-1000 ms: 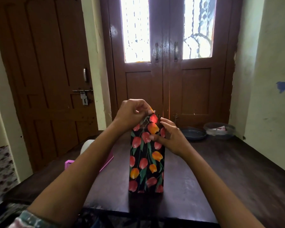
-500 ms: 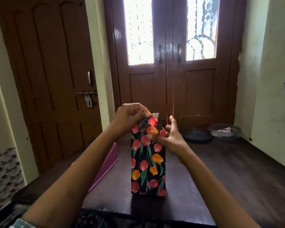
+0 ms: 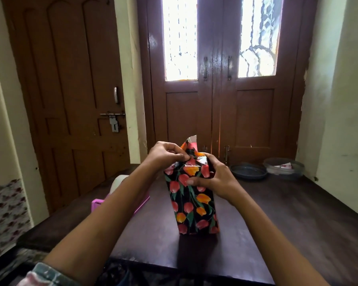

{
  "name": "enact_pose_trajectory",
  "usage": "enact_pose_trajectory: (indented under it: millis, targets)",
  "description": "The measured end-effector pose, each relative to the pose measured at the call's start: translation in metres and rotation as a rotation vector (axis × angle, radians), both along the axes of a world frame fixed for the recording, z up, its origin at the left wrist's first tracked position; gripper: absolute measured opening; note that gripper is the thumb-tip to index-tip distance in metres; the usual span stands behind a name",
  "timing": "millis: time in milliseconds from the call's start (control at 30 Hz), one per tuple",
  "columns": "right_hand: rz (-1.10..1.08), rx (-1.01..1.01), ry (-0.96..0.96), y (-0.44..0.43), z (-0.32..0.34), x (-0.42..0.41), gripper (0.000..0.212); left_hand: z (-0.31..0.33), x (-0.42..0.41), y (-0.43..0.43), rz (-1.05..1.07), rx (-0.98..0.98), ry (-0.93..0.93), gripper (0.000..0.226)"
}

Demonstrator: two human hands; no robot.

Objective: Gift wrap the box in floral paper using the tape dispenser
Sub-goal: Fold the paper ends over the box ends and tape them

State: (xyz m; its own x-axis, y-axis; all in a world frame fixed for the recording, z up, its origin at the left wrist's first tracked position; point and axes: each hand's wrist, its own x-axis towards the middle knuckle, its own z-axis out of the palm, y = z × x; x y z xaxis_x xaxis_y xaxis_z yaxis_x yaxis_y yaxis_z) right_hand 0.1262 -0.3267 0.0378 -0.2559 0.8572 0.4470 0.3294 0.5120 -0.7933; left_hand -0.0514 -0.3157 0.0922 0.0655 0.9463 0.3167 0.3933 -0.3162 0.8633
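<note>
The tall upright box [image 3: 194, 209], sheathed in glossy black floral paper [image 3: 186, 180] printed with red and orange tulips, stood on the dark wooden surface [image 3: 287, 223], not far from its near edge; the left hand [image 3: 165, 156] pinched a folded flap of paper at the box's top, its grip narrow on that flap; the right hand [image 3: 215, 179] clasped the box's upper right side, thumb laid across the front face.

The top end looked only half closed, with one pointed flap standing above the box; by my judgement the fold in hand wanted a crisp crease pressed flat against the box's top edge, with the right hand bracing so the tall box would not tip.

The pink plastic tape dispenser [image 3: 100, 203] lay left of the box, partly behind the left forearm, seemingly within reach; a dark round pan [image 3: 248, 172] and a clear lidded tub [image 3: 283, 167] sat well behind the box to its right; nothing stood close beside the box on its right, so room for moving seemed best there.
</note>
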Motion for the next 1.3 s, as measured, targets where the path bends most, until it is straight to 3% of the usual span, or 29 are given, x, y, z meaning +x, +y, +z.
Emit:
enact_pose_trajectory:
  millis: [167,333,400,500,600,667,800,967,1133,1200,1300]
  targets:
    - [0.001,-0.040,0.093,-0.005,-0.012,0.015,0.081,0.001,0.023,0.008,-0.021,-0.047,-0.009,0.031]
    - [-0.011,-0.136,-0.007,-0.007,-0.008,0.034,0.119,0.013,0.041,0.020,-0.018,-0.107,0.187,0.040]
    - [-0.106,-0.047,-0.054,-0.008,0.001,0.032,0.124,0.019,0.038,0.026,-0.040,-0.164,0.266,0.046]
    - [-0.249,0.271,-0.222,-0.007,0.014,0.024,0.096,0.023,0.032,0.034,-0.088,-0.229,0.317,0.046]
    - [-0.268,0.323,-0.296,-0.002,0.012,0.019,0.052,0.027,0.030,0.037,-0.115,-0.221,0.439,0.025]
    - [-0.270,0.310,-0.210,0.001,0.005,0.018,0.049,0.027,0.027,0.037,-0.228,-0.293,0.434,0.015]
    - [-0.286,0.313,-0.190,0.001,0.002,0.019,0.058,0.018,0.021,0.038,-0.320,-0.422,0.210,0.014]
    - [-0.287,0.335,-0.285,0.000,0.010,0.021,0.051,0.011,0.032,0.035,-0.125,-0.297,0.085,0.017]
    - [-0.318,0.347,-0.324,0.001,0.011,0.022,0.049,0.004,0.040,0.027,0.074,0.024,0.061,0.019]
    - [-0.316,0.348,-0.303,0.002,0.009,0.024,0.048,0.004,0.031,0.020,0.051,0.181,0.055,0.008]
    - [-0.319,0.363,-0.305,0.003,0.007,0.023,0.046,-0.001,0.016,0.005,-0.158,0.302,0.280,0.012]
